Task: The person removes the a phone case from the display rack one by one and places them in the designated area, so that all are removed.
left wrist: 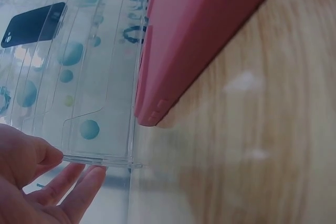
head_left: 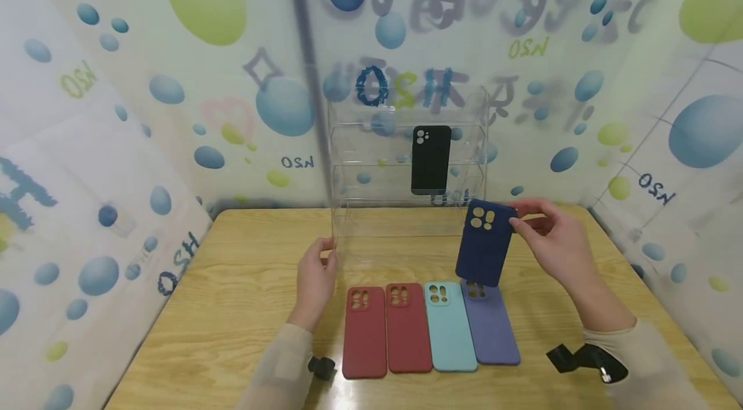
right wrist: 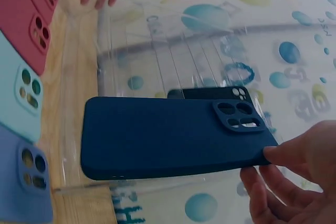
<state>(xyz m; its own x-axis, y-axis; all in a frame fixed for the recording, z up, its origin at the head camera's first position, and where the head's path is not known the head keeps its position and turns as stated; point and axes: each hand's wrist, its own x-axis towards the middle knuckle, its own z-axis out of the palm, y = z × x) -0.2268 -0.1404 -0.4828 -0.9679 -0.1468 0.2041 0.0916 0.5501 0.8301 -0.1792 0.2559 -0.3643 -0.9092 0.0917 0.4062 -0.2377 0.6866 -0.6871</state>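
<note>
Between thumb and fingers, my right hand pinches the upper right corner of a dark blue phone case, held upright above the table. My left hand grips the lower left side edge of a clear tiered display rack; the left wrist view shows its thumb and fingers on the clear panel. A black phone case leans on a rack tier, right of centre. In a row before the rack lie two red phone cases, a light blue case and a purple case, partly covered by the dark blue one.
The wooden table meets a curtain printed with blue and green bubbles at the back and sides. A dark vertical pole stands behind the rack. Black wrist cameras sit on both forearms.
</note>
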